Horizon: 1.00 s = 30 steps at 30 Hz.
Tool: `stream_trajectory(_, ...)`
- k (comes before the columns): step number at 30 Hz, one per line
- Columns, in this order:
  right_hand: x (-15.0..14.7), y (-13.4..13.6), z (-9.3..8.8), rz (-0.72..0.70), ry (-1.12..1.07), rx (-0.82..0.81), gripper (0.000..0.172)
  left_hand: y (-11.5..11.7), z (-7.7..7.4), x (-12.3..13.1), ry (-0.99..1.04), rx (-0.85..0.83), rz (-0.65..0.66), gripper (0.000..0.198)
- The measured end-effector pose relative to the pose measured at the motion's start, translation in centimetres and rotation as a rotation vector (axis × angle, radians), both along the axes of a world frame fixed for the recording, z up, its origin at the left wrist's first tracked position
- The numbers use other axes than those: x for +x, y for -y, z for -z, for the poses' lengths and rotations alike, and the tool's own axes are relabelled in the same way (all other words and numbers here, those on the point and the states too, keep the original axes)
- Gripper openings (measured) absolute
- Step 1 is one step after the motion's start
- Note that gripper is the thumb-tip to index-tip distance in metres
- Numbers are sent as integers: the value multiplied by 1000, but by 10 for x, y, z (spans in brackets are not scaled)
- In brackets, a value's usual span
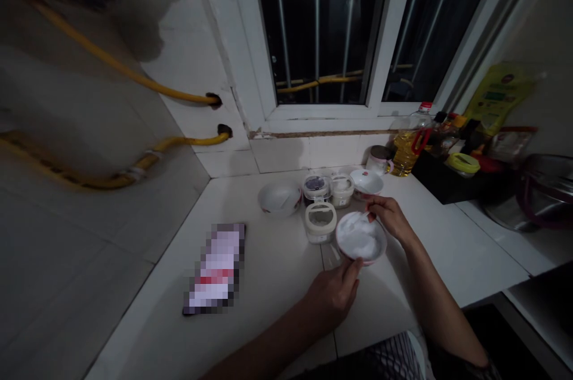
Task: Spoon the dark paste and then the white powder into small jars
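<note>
A bowl (360, 244) of white, powdery or grainy stuff (358, 235) is on the white counter in front of me. My left hand (336, 293) is closed on its near rim, thumb at the edge. At the far right side of the rim, my right hand (390, 217) pinches a small pale utensil, spoon-like, whose lower end is over or in the white stuff. My fingers hide its upper part. Just left of the bowl stands a lidded clear jar (320, 223), with two more jars, one dark-lidded (316, 187) and one pale-lidded (342, 190), behind it.
Another bowl (278, 198) with a pale utensil stands left of the jars, and a smaller bowl (366, 182) behind them. A blurred-out phone-like object (215, 269) lies at left. An oil bottle (405, 150), a dark condiment box (441, 180) and a metal pot (544, 195) are at right.
</note>
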State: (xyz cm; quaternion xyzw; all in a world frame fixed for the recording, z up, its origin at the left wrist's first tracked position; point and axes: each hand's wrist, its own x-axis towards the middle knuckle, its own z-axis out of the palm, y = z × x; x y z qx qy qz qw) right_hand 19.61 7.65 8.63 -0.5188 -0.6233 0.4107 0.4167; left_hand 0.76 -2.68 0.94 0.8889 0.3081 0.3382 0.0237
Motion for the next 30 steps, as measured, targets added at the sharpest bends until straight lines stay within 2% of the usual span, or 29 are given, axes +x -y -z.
stream_trajectory(5,-11,5,3,-94,50,-51,14,0,2,0,0,-12,1,38)
stream_trajectory(12,-1,0,-5,8,-125,-106,13,0,-1,-1,16,5,13,35)
stream_trajectory(20,0,0,-11,61,-208,-33,11,0,0,0,6,15,1,36)
stream_trajectory(23,-13,8,-12,74,-213,112,13,0,-1,1,13,45,-10,35)
stream_trajectory(26,-29,18,-11,62,-32,423,16,-1,-1,1,9,53,-13,35)
stream_trajectory(28,-39,24,-9,-55,202,676,19,-1,-1,2,4,33,-3,36)
stream_trajectory(30,-44,27,-7,-230,435,868,25,-1,-2,2,4,1,9,36)
